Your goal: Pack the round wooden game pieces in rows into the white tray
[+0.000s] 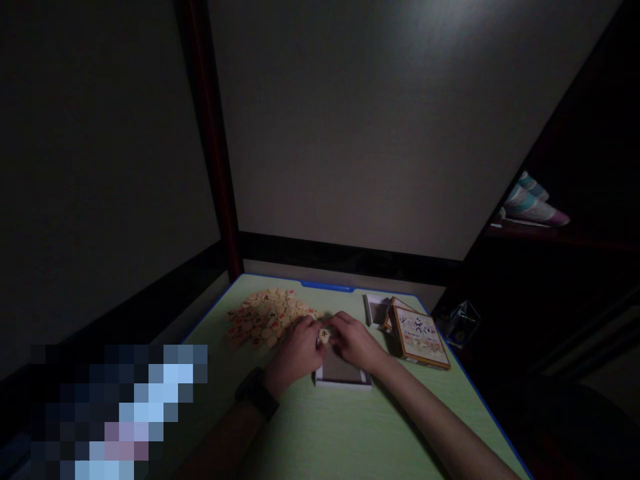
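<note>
My left hand (299, 352), with a dark watch on the wrist, and my right hand (356, 339) meet over a shallow white-rimmed tray (344, 385). Between their curled fingers is a round pale Chinese chess piece (324, 336) with a dark character facing up. Both hands are closed around it, though the fingertips partly cover one another and may hide more pieces. The far part of the tray lies under my hands; its near part shows a brown bottom. Just left of my left hand spreads a loose heap of chess pieces (270, 316), with red and black characters.
A printed box (421, 337) with orange edges lies right of my right forearm. Behind it is another white-rimmed tray (370, 312). The green table (320, 427) has a blue edge and stands near a wall panel (345, 133). A clear container (463, 322) is beyond its right edge.
</note>
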Demonstrator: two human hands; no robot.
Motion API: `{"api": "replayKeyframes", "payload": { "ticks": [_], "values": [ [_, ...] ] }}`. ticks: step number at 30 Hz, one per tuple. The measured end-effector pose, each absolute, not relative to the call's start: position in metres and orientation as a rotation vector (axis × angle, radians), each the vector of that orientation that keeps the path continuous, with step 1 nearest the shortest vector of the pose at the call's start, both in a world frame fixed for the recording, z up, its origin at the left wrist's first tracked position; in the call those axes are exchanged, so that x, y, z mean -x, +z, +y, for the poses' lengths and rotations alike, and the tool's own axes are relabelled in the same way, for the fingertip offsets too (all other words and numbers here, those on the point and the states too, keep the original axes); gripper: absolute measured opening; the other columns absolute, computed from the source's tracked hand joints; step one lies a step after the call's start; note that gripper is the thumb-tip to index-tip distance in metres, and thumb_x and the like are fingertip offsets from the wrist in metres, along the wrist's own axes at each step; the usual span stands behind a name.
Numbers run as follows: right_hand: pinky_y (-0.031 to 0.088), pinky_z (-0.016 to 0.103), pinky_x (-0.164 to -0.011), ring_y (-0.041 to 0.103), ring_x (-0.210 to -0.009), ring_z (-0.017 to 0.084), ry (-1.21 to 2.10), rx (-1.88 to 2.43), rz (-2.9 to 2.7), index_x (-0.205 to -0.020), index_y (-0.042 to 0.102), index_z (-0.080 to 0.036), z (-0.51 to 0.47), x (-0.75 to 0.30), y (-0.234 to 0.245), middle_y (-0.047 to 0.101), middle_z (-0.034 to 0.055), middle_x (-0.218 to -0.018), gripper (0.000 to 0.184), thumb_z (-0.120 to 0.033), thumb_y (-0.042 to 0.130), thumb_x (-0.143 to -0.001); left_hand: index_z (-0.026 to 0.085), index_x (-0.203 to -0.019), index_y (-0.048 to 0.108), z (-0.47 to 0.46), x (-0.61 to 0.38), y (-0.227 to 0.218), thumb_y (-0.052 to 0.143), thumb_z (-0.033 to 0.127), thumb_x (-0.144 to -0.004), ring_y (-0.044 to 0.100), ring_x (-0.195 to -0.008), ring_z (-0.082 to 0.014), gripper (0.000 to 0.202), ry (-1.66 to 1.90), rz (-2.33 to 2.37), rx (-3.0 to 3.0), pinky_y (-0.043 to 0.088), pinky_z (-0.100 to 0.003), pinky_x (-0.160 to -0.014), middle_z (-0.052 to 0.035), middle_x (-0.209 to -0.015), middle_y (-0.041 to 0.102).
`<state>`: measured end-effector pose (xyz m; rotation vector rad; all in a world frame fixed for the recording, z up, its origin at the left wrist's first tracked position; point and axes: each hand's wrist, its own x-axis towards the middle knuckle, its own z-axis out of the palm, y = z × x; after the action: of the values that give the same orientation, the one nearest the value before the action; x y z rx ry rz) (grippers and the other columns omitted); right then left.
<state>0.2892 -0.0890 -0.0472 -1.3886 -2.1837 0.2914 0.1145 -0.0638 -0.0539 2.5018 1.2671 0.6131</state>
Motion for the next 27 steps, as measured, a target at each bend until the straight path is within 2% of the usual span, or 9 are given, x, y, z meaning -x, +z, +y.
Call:
{"api": "replayKeyframes", "payload": {
  "ticks": [7,11,15,17,21,27],
  "values": [
    [0.049,0.031,-0.087,0.060,-0.096,0.019,0.283,1.380,-2.184,-0.109,0.063,-0.017,-0.090,-0.290,-0.045,0.061,0.0075,-0.105,0.046,0.006,0.056,-0.070,0.019,-0.099,0.067,-0.067,-0.116,-0.048,0.059,0.018,-0.077,0.061,-0.102,-0.0243,0.022,0.636,1.281,-2.471,0.047,-0.035,-0.094,-0.0103,-0.105,0.066],
    [0.050,0.029,-0.081,0.061,-0.086,0.017,0.302,1.345,-2.169,-0.110,0.063,-0.017,-0.091,-0.291,-0.041,0.061,0.0072,-0.104,0.048,0.007,0.056,-0.069,0.017,-0.099,0.066,-0.057,-0.106,-0.030,0.053,0.015,-0.079,0.061,-0.103,-0.0229,0.024,0.775,1.293,-2.432,0.046,-0.034,-0.094,-0.0101,-0.104,0.067],
    [0.050,0.029,-0.079,0.061,-0.083,0.016,0.283,1.312,-2.132,-0.108,0.064,-0.018,-0.092,-0.293,-0.034,0.062,0.0065,-0.103,0.047,0.007,0.056,-0.069,0.019,-0.083,0.065,-0.030,-0.073,-0.012,0.043,0.014,-0.083,0.063,-0.093,-0.0213,0.022,1.000,1.654,-2.314,0.046,-0.031,-0.089,-0.0077,-0.092,0.069],
    [0.050,0.030,-0.080,0.062,-0.087,0.018,0.257,1.297,-2.125,-0.105,0.065,-0.017,-0.091,-0.294,-0.031,0.063,0.0072,-0.102,0.045,0.007,0.057,-0.069,0.018,-0.083,0.065,-0.016,-0.053,-0.007,0.044,0.016,-0.083,0.063,-0.089,-0.0209,0.021,1.110,1.884,-2.138,0.047,-0.030,-0.083,-0.0071,-0.090,0.069],
    [0.049,0.028,-0.076,0.062,-0.085,0.017,0.221,1.249,-2.110,-0.104,0.067,-0.017,-0.081,-0.288,-0.023,0.064,0.0064,-0.098,0.044,0.007,0.056,-0.068,0.018,-0.088,0.068,-0.001,-0.024,-0.012,0.043,0.018,-0.087,0.064,-0.083,-0.0190,0.025,0.972,1.943,-2.122,0.047,-0.027,-0.076,-0.0051,-0.085,0.071],
    [0.048,0.025,-0.077,0.064,-0.083,0.016,0.241,1.179,-2.250,-0.091,0.072,-0.017,-0.046,-0.244,-0.008,0.070,0.0053,-0.089,0.035,0.005,0.054,-0.070,0.016,-0.099,0.071,0.001,-0.013,-0.019,0.040,0.017,-0.091,0.067,-0.095,-0.0207,0.032,0.745,2.035,-2.229,0.047,-0.028,-0.083,-0.0102,-0.102,0.074]
  ]
}}
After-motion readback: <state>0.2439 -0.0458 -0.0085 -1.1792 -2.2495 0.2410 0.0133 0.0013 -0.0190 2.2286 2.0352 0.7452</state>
